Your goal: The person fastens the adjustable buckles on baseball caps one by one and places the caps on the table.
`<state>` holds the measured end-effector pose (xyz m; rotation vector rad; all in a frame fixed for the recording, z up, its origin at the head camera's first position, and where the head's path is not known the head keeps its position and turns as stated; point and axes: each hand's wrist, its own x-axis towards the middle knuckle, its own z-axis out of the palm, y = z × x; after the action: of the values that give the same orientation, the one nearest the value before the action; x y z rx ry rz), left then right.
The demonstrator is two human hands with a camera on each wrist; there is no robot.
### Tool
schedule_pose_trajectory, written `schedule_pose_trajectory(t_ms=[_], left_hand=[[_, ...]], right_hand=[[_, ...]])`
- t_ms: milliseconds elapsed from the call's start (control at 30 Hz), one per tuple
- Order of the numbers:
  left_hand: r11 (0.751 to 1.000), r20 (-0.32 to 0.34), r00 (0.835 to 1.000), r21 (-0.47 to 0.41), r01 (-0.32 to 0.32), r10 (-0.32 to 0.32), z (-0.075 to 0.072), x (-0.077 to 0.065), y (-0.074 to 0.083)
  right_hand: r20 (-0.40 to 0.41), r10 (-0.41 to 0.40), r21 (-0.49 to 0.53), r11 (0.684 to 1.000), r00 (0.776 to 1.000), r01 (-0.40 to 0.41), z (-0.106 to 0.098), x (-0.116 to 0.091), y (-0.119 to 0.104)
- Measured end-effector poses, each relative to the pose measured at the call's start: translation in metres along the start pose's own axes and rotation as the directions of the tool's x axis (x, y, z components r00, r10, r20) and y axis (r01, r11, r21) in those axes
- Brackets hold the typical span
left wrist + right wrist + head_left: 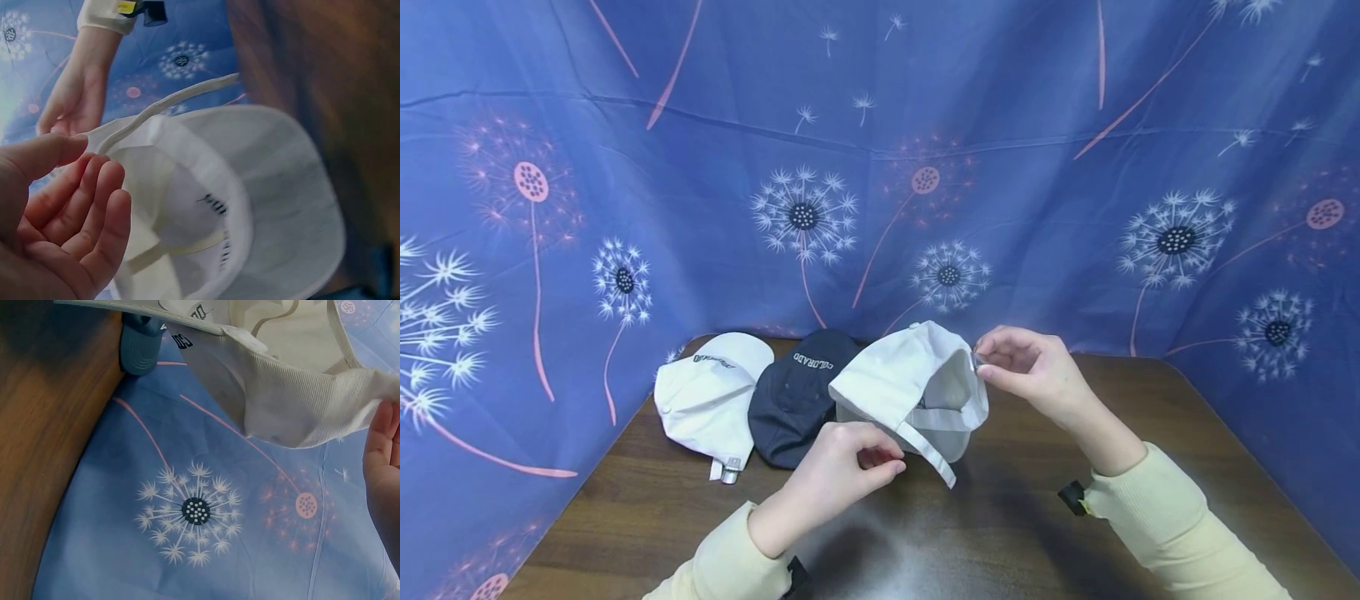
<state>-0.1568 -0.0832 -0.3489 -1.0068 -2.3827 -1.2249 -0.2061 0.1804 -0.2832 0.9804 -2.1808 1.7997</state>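
White cap (883, 379) is held up over the desk (1000, 533) — back edge pinched by the right hand (1030, 368), a narrow grip. The left hand (847, 467) is kinda loosely curled beside its dangling strap (931, 457); a navy cap (786, 404) is parked left.

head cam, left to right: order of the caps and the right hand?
White cap lying on the table → dark COLORADO cap → held white cap → right hand.
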Motion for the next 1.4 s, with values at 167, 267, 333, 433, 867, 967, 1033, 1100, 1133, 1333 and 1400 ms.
schedule_pose_trajectory(t_ms=[167, 267, 333, 433, 867, 967, 1033, 1100, 1133, 1333, 1400], left_hand=[[0.986, 0.053, 0.988, -0.076, 0.147, -0.143, 0.015, -0.004, -0.010], [0.973, 0.083, 0.977, -0.106, 0.205, -0.196, 0.024, -0.005, -0.015], [0.964, 0.091, 0.970, -0.122, 0.235, -0.225, 0.029, -0.005, -0.019], [0.950, 0.090, 0.961, -0.150, 0.274, -0.263, 0.036, -0.005, -0.024], [0.901, 0.097, 0.947, -0.292, 0.321, -0.306, 0.064, -0.002, -0.025], [0.894, 0.097, 0.943, -0.299, 0.332, -0.318, 0.067, -0.001, -0.023], [0.893, 0.091, 0.942, -0.300, 0.335, -0.322, 0.069, 0.000, -0.023], [0.895, 0.078, 0.942, -0.293, 0.336, -0.328, 0.070, 0.000, -0.022], [0.898, 0.069, 0.942, -0.284, 0.335, -0.329, 0.071, 0.000, -0.022], [0.911, 0.019, 0.944, -0.256, 0.323, -0.330, 0.070, -0.001, -0.021], [0.911, 0.013, 0.943, -0.257, 0.323, -0.331, 0.069, -0.001, -0.020]], right_hand=[[-0.027, 0.019, -0.019, 1.000, 0.999, -0.019, -0.001, -0.001, 0.002], [-0.031, 0.027, -0.030, 0.999, 0.999, -0.028, -0.001, -0.001, 0.002], [-0.030, 0.030, -0.033, 0.999, 0.999, -0.031, -0.001, -0.001, 0.002], [-0.032, 0.032, -0.044, 0.998, 0.999, -0.034, -0.001, -0.001, 0.002], [-0.029, 0.028, -0.052, 0.998, 0.999, -0.029, -0.001, 0.000, 0.003], [-0.032, 0.032, -0.050, 0.998, 0.999, -0.033, -0.001, -0.001, 0.002], [-0.033, 0.032, -0.050, 0.998, 0.999, -0.034, -0.001, -0.001, 0.002], [-0.032, 0.031, -0.052, 0.998, 0.999, -0.032, -0.001, -0.001, 0.002], [-0.032, 0.030, -0.053, 0.998, 0.999, -0.032, -0.001, -0.001, 0.002], [-0.027, 0.025, -0.040, 0.999, 0.999, -0.026, 0.000, -0.001, 0.003], [-0.025, 0.025, -0.037, 0.999, 0.999, -0.025, -0.001, -0.002, 0.004]])
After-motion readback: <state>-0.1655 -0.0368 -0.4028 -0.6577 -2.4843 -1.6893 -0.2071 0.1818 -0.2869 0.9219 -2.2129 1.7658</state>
